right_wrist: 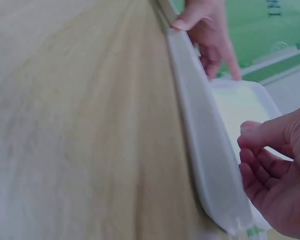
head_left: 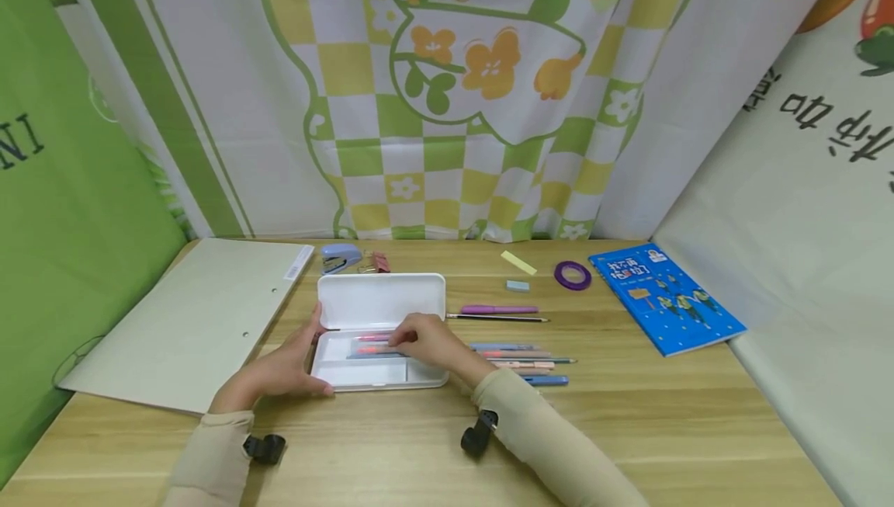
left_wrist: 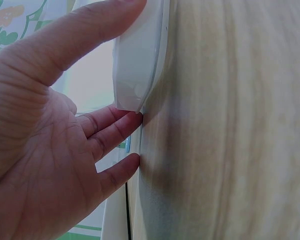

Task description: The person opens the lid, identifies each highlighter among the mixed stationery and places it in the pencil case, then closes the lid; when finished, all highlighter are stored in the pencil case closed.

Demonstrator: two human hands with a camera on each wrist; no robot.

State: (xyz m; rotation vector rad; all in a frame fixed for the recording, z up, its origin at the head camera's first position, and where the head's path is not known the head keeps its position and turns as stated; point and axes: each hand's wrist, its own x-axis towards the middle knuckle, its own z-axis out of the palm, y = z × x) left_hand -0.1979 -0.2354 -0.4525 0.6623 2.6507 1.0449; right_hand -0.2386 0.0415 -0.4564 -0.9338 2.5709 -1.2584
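A white pencil case [head_left: 380, 302] lies open on the table, its lid tipped back. My left hand [head_left: 289, 357] spans its left end, thumb on the front corner and the other fingers by the side. In the left wrist view, that hand's fairly straight fingers [left_wrist: 115, 132] touch the case's end [left_wrist: 135, 65]. Several slim pens [head_left: 370, 350] lie in the case's rear compartment. Over their right ends, my right hand [head_left: 427, 338] pinches a pen with thumb and forefinger, its end covered by the fingers. In the right wrist view, the right hand [right_wrist: 275, 165] has curled fingers beyond the case's front wall [right_wrist: 202, 125].
More pens [head_left: 531, 366] lie right of the case, with a purple pen [head_left: 499, 310] and a black pencil [head_left: 506, 318] behind. Farther back are a stapler [head_left: 340, 258], red binder clips [head_left: 380, 262], an eraser [head_left: 518, 286] and purple tape [head_left: 573, 276]. A folder [head_left: 188, 321] and blue book [head_left: 663, 297] flank them.
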